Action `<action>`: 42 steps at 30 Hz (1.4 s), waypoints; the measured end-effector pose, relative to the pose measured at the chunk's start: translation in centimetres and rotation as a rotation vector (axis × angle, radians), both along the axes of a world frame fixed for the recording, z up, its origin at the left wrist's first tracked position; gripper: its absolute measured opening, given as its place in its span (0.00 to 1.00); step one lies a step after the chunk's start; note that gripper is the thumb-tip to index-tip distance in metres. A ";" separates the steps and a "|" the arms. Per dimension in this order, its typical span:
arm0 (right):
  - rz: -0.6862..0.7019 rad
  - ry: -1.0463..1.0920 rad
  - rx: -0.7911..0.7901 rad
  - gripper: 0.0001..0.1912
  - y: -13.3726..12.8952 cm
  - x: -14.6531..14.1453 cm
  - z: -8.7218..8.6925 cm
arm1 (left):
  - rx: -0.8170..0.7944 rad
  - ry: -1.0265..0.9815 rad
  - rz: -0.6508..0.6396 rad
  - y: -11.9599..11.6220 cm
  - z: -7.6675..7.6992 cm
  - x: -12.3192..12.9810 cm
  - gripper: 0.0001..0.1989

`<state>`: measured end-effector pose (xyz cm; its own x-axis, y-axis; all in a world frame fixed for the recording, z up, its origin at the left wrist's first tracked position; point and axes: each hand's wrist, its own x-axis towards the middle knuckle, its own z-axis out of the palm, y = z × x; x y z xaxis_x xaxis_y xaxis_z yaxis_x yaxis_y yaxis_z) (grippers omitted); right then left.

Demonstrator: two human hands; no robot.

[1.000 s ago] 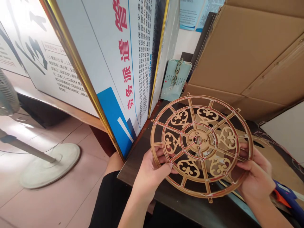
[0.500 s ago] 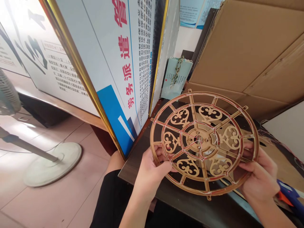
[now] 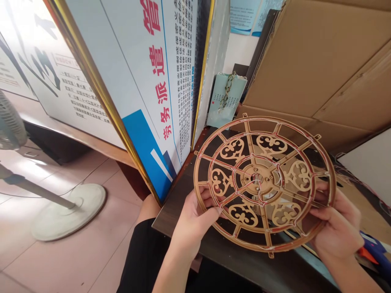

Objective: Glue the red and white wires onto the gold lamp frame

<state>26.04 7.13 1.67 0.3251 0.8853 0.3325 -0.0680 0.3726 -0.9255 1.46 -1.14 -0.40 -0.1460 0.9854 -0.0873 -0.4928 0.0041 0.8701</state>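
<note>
A round gold-brown openwork frame with scroll ornaments and thin red and white wires along its rings is held up, tilted, above the dark table. My left hand grips its lower left rim, thumb on top and fingers curled behind. At the right rim, my right hand holds the frame the same way, its fingers partly hidden behind the rings.
Behind stands a large cardboard box. A gold-edged signboard rises left of the dark table. A light blue card leans at the back. Near my right hand lies a blue and orange tool. A fan base is on the floor.
The round frame and my right hand have shifted very slightly to the right. Both hands keep their hold on it.
</note>
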 end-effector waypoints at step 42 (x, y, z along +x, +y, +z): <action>-0.016 0.010 -0.003 0.18 0.1 0.1 0.0 | 0.017 -0.027 -0.069 0.2 0.0 -0.1 0.23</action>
<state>26.17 7.22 1.70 0.3424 0.8810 0.3264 -0.0718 0.3710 -0.9259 1.36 -0.97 -0.37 -0.0755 0.9945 -0.0730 -0.5148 0.0238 0.8570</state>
